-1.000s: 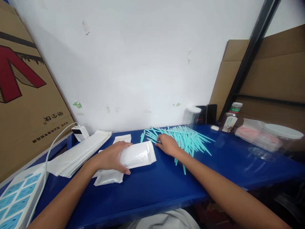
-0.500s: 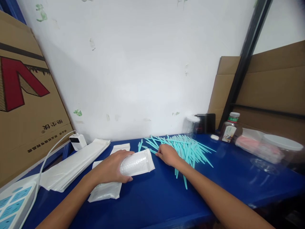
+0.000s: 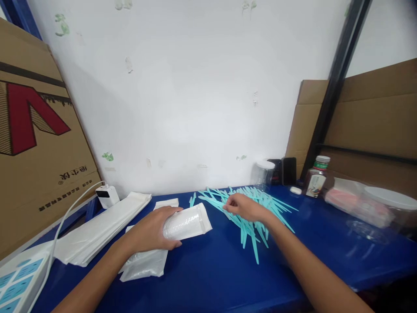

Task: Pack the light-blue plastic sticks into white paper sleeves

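My left hand (image 3: 156, 228) is wrapped around a white padded bubble mailer (image 3: 189, 221), its closed end pointing right. Under that hand lie more bubble mailers (image 3: 146, 265), partly covered by it. On the right, a loose pile of slim turquoise eyebrow razors (image 3: 254, 230) is spread over the blue table (image 3: 202, 278). Above the pile's near left part is my right hand (image 3: 243, 206), fingers pinched together at the end of one razor. The fingertips partly hide that razor. Two short razors (image 3: 193, 199) lie apart, left of the pile.
Flat white mailers (image 3: 104, 228) are stacked at the left, beside a white charger (image 3: 107, 196) with a cable and a power strip (image 3: 22, 278). Toward the back right stand a clear jar (image 3: 263, 174), a phone (image 3: 288, 171) and a bottle (image 3: 316, 177). A large carton (image 3: 42, 174) borders the left.
My right hand has moved right and slightly up over the razors, and some razors in the pile have shifted. My left hand keeps the bubble mailer in nearly the same place.
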Demonstrator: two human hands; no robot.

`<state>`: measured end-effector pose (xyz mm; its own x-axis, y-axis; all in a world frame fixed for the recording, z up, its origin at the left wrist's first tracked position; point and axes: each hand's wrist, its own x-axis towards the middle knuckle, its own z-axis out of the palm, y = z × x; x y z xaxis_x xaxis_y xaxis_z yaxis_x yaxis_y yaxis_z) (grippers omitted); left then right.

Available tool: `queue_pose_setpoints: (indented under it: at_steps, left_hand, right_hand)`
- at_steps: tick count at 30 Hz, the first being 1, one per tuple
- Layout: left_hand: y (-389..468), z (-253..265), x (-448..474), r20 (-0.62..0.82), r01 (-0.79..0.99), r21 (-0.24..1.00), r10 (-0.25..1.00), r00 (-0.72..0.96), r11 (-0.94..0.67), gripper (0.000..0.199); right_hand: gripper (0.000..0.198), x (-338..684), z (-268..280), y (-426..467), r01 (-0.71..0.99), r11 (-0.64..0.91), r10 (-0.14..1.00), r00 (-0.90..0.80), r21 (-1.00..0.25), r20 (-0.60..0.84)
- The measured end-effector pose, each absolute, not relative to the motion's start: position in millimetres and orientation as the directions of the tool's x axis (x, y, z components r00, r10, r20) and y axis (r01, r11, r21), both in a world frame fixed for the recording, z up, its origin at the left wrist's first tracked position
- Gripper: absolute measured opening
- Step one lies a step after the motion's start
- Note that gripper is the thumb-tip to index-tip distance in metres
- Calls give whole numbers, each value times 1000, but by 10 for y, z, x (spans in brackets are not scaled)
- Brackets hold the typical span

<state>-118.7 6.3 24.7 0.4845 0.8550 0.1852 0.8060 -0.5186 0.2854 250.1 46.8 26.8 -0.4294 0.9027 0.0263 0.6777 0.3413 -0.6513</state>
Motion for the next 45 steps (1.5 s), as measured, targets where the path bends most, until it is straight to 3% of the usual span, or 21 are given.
queue_pose_setpoints:
  at_steps: [4,14,17,22,32,35,39,43,45]
  left_hand:
    - [62,246,-1186,195,807,290,857,477,-515,95]
    - [69,226,-1122,269,758,304,815,513,-577,80]
    - [20,188,-1017,290,730,299,788,543,-614,77]
    - [-10,147,-905,323,730,260,769,551,-632,77]
    - [11,75,-1020,235,778,291,830,506,-557,116]
    - [-9,61,-952,307,746,286,795,523,-601,107]
    - [-25,135,-853,424,690,319,749,509,-650,75]
    - [2,297,-905,560,659,426,752,347,-621,48]
    - [38,397,-1012,600,640,521,776,195,-564,43]
  right_hand:
    - [46,2811,491,433,525,329,843,-539,-785,-7]
    - [42,2558,415,353,501,364,733,-674,-785,-91]
    - [37,2318,338,265,474,375,743,-668,-797,-47]
    - [26,2007,265,166,406,426,830,-532,-809,171]
    - [26,1972,262,147,291,380,862,-456,-878,222]
    - [28,1813,146,93,221,432,813,-514,-875,272]
    - [32,1738,135,32,145,518,755,-541,-843,371]
    - [38,1884,283,85,97,547,816,-282,-831,504]
    - [43,2018,336,176,166,515,857,-128,-841,499]
